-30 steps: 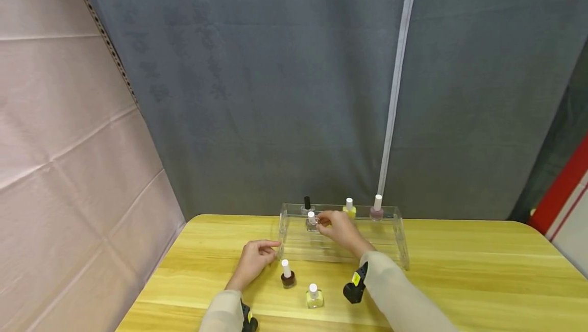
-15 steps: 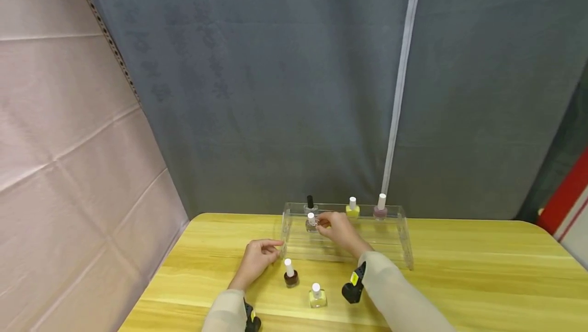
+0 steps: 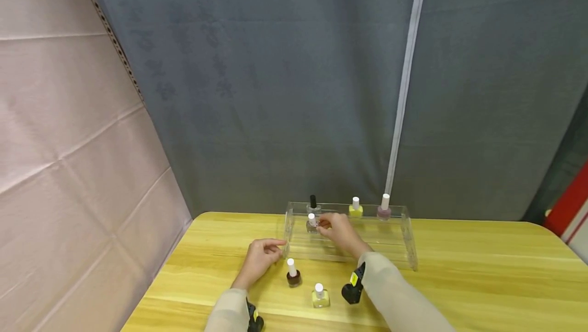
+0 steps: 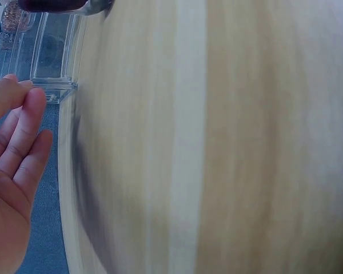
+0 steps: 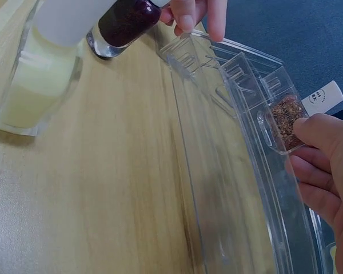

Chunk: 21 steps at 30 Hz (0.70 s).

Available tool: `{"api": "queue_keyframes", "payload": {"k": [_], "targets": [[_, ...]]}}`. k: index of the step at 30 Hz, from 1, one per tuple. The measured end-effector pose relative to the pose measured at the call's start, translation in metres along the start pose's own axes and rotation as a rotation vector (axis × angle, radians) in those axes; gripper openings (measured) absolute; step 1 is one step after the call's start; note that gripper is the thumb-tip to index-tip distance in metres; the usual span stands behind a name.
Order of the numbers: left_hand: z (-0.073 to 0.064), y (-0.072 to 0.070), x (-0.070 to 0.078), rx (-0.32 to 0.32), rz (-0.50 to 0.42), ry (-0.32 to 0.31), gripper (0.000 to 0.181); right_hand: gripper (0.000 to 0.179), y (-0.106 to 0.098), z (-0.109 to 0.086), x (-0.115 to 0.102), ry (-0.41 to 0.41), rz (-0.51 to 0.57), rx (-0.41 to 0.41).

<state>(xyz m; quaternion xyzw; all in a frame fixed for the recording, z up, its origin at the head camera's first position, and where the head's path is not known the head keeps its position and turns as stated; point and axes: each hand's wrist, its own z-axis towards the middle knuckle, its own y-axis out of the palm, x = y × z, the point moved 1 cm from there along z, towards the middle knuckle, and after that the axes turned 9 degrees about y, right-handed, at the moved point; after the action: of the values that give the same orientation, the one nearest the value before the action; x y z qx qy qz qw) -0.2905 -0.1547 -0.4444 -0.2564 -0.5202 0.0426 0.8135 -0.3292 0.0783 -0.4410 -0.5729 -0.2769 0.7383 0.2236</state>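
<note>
A clear stepped acrylic rack stands on the table. My right hand pinches a white-capped bottle of glittery copper-brown nail polish between thumb and fingers. That bottle sits upright at the left end of the rack, one tier in front of the back row. At the rack's left end, my left hand touches the side with thumb and forefinger tips, its fingers loose. Close to this hand stands a dark red nail polish bottle; a pale yellow one is nearer me.
Along the rack's back tier stand a black-capped clear bottle, a yellow bottle and a mauve bottle. A grey curtain hangs behind the wooden table, with pale pink cloth at the left.
The head view shifts slightly, so the rack and bottles appear a little farther right. Both hands keep nearly the same place at the rack, the right still holding the glitter polish bottle.
</note>
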Motion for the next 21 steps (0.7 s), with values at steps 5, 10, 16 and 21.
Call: {"api": "queue_keyframes", "payload": {"k": [5, 10, 16, 21], "targets": [[0.003, 0.002, -0.019, 0.014, -0.010, 0.000, 0.024, 0.015, 0.003, 0.000, 0.001, 0.017, 0.012, -0.016], [0.006, 0.003, -0.038, 0.019, 0.000, -0.008, 0.024, 0.017, 0.006, 0.001, 0.004, 0.017, 0.006, -0.018], [0.006, 0.003, -0.036, 0.021, -0.009, -0.015, 0.024, 0.016, 0.010, 0.001, 0.006, 0.002, -0.001, -0.009], [0.002, 0.001, -0.012, 0.006, -0.027, -0.003, 0.024, 0.017, 0.012, 0.001, 0.007, 0.016, -0.004, 0.008]]}}
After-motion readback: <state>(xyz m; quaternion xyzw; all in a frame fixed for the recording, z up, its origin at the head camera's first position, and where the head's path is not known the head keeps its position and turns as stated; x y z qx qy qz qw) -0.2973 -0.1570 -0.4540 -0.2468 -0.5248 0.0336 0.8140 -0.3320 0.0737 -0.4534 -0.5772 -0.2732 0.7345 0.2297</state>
